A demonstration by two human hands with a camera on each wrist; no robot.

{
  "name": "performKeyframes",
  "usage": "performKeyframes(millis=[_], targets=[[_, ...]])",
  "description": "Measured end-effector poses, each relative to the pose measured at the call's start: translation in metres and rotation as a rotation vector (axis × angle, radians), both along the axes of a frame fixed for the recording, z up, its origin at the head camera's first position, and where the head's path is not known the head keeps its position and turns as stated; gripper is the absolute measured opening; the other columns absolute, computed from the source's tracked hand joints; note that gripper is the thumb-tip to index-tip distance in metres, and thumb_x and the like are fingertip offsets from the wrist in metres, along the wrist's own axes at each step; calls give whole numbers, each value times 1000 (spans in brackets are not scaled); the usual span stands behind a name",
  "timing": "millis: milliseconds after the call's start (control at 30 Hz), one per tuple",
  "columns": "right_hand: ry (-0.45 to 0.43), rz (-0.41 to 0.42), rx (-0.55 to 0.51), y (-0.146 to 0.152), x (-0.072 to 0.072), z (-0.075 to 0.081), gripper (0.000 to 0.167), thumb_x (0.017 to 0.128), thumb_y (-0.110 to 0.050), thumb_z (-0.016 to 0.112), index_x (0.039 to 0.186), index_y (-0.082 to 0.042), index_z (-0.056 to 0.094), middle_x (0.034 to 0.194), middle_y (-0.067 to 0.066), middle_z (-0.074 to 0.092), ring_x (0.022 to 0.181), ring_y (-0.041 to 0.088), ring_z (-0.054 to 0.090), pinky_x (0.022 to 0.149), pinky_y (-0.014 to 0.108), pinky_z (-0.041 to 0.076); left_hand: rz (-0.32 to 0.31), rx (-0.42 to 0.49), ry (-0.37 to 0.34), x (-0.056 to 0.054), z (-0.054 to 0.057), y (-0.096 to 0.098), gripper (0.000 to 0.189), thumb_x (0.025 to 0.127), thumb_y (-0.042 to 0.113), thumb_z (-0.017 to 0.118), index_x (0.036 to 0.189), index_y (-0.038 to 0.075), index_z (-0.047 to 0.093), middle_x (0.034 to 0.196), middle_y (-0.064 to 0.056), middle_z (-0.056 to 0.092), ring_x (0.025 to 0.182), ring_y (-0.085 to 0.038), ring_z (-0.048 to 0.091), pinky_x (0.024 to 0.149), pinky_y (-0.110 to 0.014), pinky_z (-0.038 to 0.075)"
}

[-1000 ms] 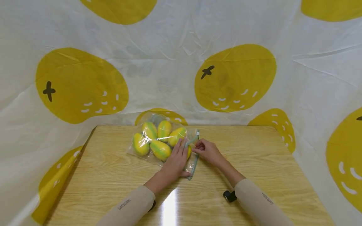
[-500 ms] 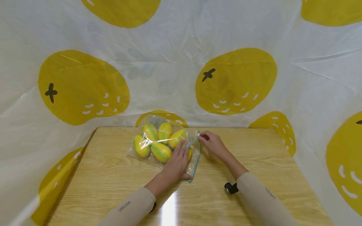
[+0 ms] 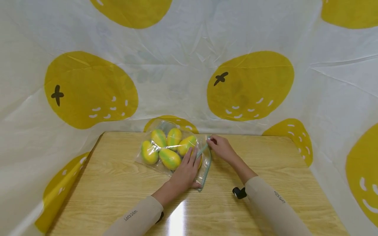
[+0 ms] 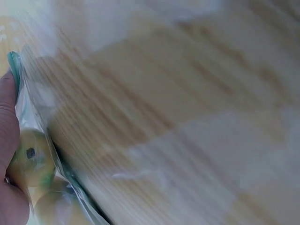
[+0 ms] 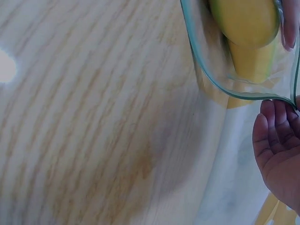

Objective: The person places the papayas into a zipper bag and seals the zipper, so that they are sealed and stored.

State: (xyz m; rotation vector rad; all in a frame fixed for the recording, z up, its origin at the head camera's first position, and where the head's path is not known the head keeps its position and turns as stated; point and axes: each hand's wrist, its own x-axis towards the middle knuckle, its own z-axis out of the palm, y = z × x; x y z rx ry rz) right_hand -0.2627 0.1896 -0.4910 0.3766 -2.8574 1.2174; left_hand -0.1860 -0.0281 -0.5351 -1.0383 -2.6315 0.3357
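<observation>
A clear zip bag (image 3: 161, 167) lies on the table with several yellow-green mangoes (image 3: 169, 159) inside. Its teal zip strip (image 3: 207, 168) runs along the right-hand mouth, whose two edges stand apart in the right wrist view. My left hand (image 3: 185, 172) rests on the bag with fairly straight fingers over the mangoes, the thumb by the mouth's near corner. In the left wrist view, that thumb (image 4: 7, 108) touches the zip edge. At the far corner, my right hand (image 3: 222, 149) pinches the zip strip; the thumb is mostly out of frame in the right wrist view.
The wooden table (image 3: 265, 164) reaches back to a white curtain (image 3: 174, 85) printed with large yellow fruit. A small black device (image 3: 239, 193) sits at the right sleeve's cuff. Light glares off the table's front.
My right hand has moved from partway along the bag's mouth up to its far corner and stays there. The left hand keeps its place on the bag. The head view has shifted slightly.
</observation>
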Motion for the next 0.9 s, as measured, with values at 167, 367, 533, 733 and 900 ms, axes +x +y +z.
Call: performKeyframes(millis=[167, 367, 533, 733, 900], targets=[[-8, 5, -6, 2, 0, 3, 23, 107, -27, 56, 92, -11, 61, 80, 7, 65, 70, 17, 54, 60, 29, 44, -18, 34, -1, 0, 0, -2, 133, 68, 92, 61, 163, 5, 27, 167, -33, 18, 155, -48, 24, 127, -45, 25], [-50, 15, -60, 5, -1, 3, 29, 109, -31, 53, 94, -8, 62, 86, 13, 69, 77, 26, 62, 63, 31, 48, -87, 92, 43, 0, -3, -8, 124, 76, 92, 52, 165, 10, 24, 167, -32, 19, 153, -48, 28, 126, -47, 28], [-74, 23, -79, 8, -2, 3, 32, 110, -35, 49, 98, -9, 64, 89, 16, 69, 81, 32, 64, 64, 33, 50, -153, 210, -6, -3, 2, -17, 115, 83, 83, 57, 165, 9, 24, 167, -31, 19, 153, -50, 27, 124, -48, 32], [-51, 21, -71, 10, -7, 6, 30, 109, -34, 51, 97, -10, 64, 89, 18, 70, 75, 27, 62, 60, 31, 48, -199, 327, 3, -16, 21, -32, 95, 93, 60, 67, 157, -3, 35, 162, -27, 37, 148, -49, 38, 120, -48, 38], [-40, 32, -57, 10, -12, 9, 26, 109, -33, 53, 99, -11, 65, 90, 16, 70, 76, 28, 62, 61, 32, 47, -183, 345, -4, -33, 41, -40, 70, 100, 43, 65, 150, -3, 47, 156, -24, 47, 145, -42, 45, 117, -48, 42]])
